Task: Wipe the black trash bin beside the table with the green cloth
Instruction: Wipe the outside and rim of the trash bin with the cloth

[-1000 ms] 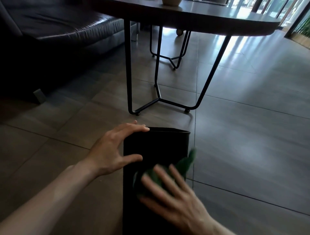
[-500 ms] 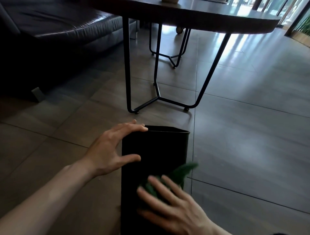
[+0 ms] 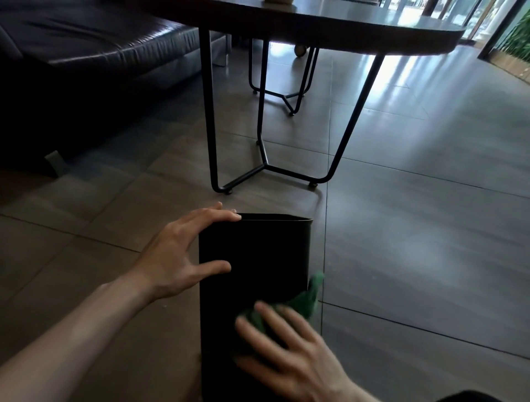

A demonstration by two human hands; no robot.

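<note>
1. Green cloth (image 3: 305,301) lies flat under the right hand (image 3: 295,358), fingers spread and straight, pressing it on the near face of the black trash bin (image 3: 258,252).
2. Left hand (image 3: 177,252), open, braces the bin's rim corner; firm bracing should stop sliding across the floor (image 3: 430,258).
3. Strokes best overlap, rim to base; the bin stands just before the counter (image 3: 372,40) legs.

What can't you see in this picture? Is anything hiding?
From the head view:
- Inside of the black rectangular trash bin: hidden behind its own front wall; only the rim shows.
- The bin's base: cut off by the bottom edge.
- Most of the green cloth: covered by the right hand, which is motion-blurred.
- The pale thing on the dark round table: cut off by the top edge.
</note>
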